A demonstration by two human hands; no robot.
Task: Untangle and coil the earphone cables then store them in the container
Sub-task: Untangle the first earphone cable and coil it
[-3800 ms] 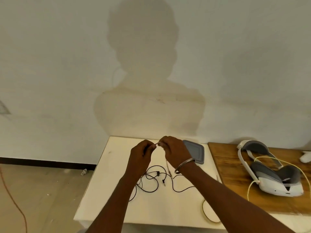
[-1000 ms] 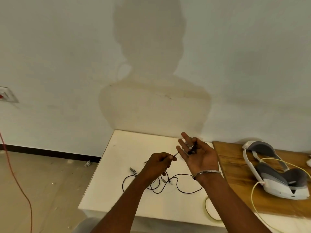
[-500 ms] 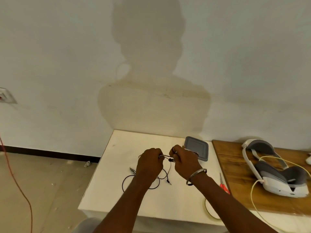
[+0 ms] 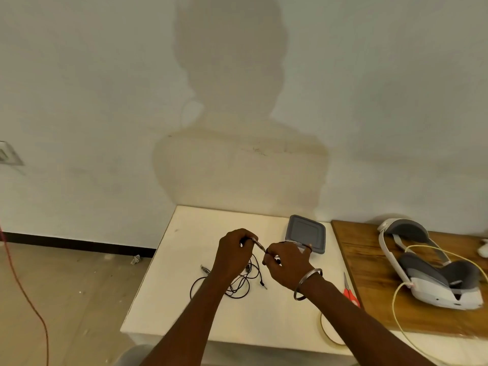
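L grip (image 4: 234, 253): raised over table (image 4: 171, 299), fingers curled, pinching cable (image 4: 239, 288). R grip (image 4: 287, 262): knuckles up, just beside L, pinching same cable; slack on table.

A: Earphone cables (image 4: 241, 287), mid-tabletop: plain black. Container (image 4: 306, 237), far right corner: flat grey.
B: Tabletop (image 4: 184, 299) reads cream-white. Scissors (image 4: 349, 289), right edge: red-orange.
A: Past that edge, board (image 4: 369, 260): brown, wood-grained. Headset (image 4: 433, 276): white, grey padding; its cord (image 4: 393, 305) pale yellow.
B: Bangle (image 4: 301, 283): silver.
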